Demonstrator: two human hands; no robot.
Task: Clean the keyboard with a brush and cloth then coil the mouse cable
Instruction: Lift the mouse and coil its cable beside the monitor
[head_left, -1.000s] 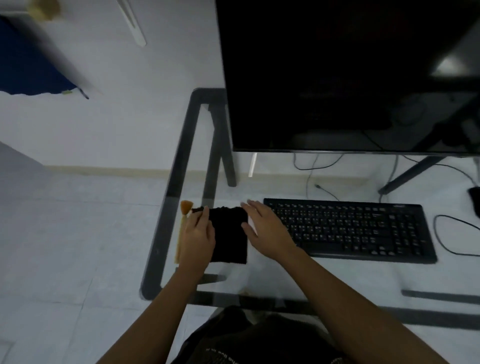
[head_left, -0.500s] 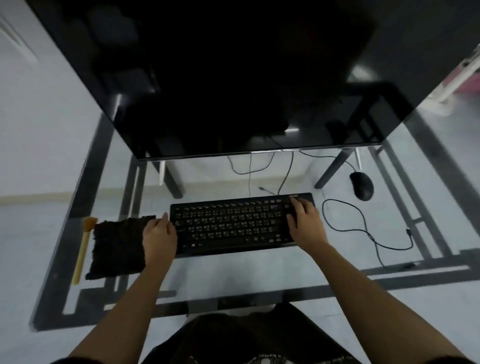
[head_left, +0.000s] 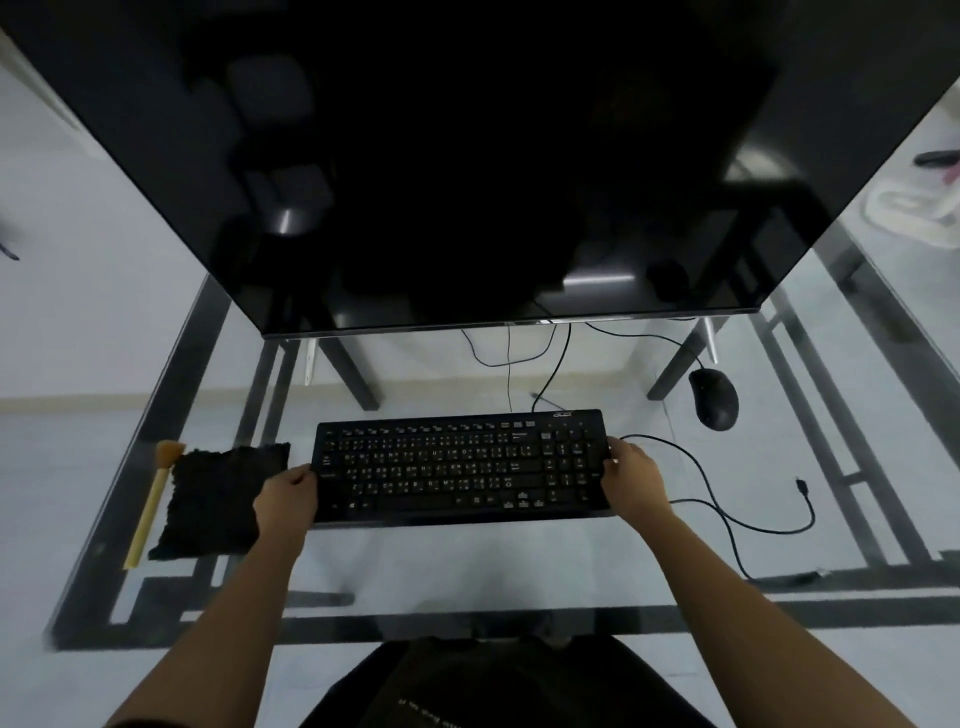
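Note:
A black keyboard (head_left: 460, 467) lies on the glass desk (head_left: 467, 571) in front of the monitor. My left hand (head_left: 284, 499) grips its left end and my right hand (head_left: 632, 480) grips its right end. To the left lies a black cloth (head_left: 215, 499), and beside it a brush (head_left: 153, 499) with a pale yellow handle and orange bristles. A black mouse (head_left: 714, 398) sits at the back right. Its loose cable (head_left: 727, 512) snakes across the glass, and the plug end (head_left: 802, 486) lies free.
A large dark monitor (head_left: 467, 156) overhangs the back of the desk, with thin cables (head_left: 550, 364) hanging under it. The desk's dark metal frame and the pale floor show through the glass. My lap is at the near edge.
My hands left the cloth and moved right to the keyboard's two ends. Over the last half second they shifted from on the keys to gripping the edges. The view swung right.

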